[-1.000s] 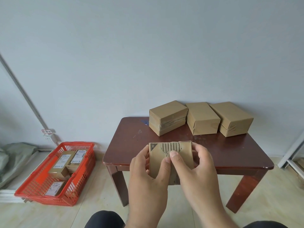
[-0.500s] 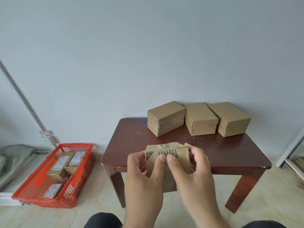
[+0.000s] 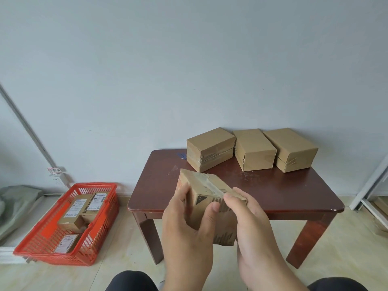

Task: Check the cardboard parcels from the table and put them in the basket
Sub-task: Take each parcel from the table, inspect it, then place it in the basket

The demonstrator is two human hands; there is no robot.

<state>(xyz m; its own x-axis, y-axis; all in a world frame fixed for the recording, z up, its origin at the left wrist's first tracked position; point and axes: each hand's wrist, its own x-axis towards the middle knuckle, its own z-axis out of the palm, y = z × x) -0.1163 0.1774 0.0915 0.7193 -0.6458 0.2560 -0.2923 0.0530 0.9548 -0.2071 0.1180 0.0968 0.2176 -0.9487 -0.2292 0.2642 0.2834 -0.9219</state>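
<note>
**Parcel turned in the hands, taped top now showing**

Compared with a second ago, the held parcel (image 3: 206, 203) has been rotated: earlier its printed face stood flat toward the camera, and now it is tipped and swung so that a corner points forward and the taped top slopes away toward the bench (image 3: 294, 192). That reads as the check being under way, one more side brought into sight, with the move to the basket (image 3: 100, 234) not yet begun.

The left hand (image 3: 186, 225) grips the parcel from its left side, thumb pressed on the near face and fingers (image 3: 182, 191) curled over the far edge. The right hand (image 3: 249, 219) holds the opposite side, its thumb lying along the top near edge. The parcel hangs in the air just in front of the bench's near edge, above the floor.

It is a small brown cardboard box, creased and worn, with clear tape across the top, a dark triangle marked "2" on the near face and dark printing lower down.

Three more parcels (image 3: 254, 149) sit in a row at the back of the bench. The red basket on the floor to the left holds several labelled boxes.
</note>
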